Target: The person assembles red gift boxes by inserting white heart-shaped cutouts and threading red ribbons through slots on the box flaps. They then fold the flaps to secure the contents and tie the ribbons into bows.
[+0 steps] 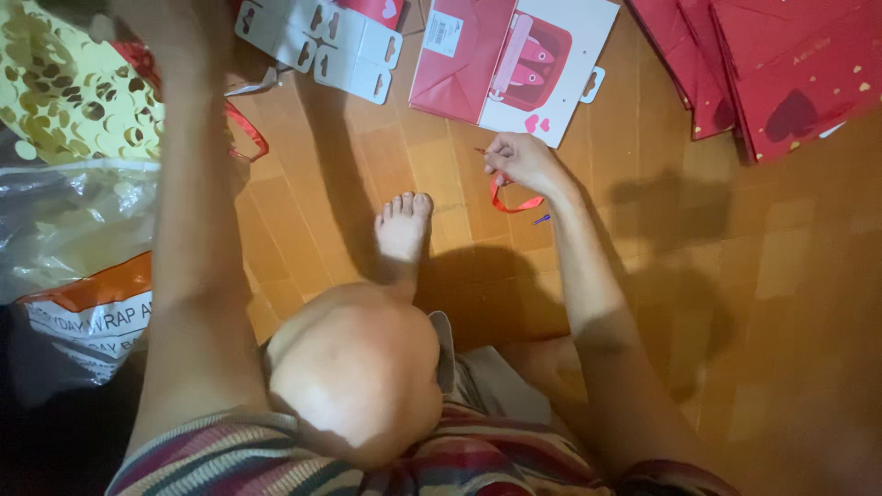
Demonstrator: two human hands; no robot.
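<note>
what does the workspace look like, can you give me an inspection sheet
surface: wooden parquet floor, bare foot resting on it
job's things: red ribbon; flat pink and white gift bag just beyond it
clutter: white card pieces, red bag stack, gold-dotted paper, plastic bag
grips: right hand pinches the ribbon; left hand raised at the frame's top, blurred, grip unclear
cables: nothing seen
surroundings: dim, shadows on the floor

Warm, dim light falls from above; dark shadows of the arms lie on the wooden floor. The lower corners are dark, the top left blurred.
</note>
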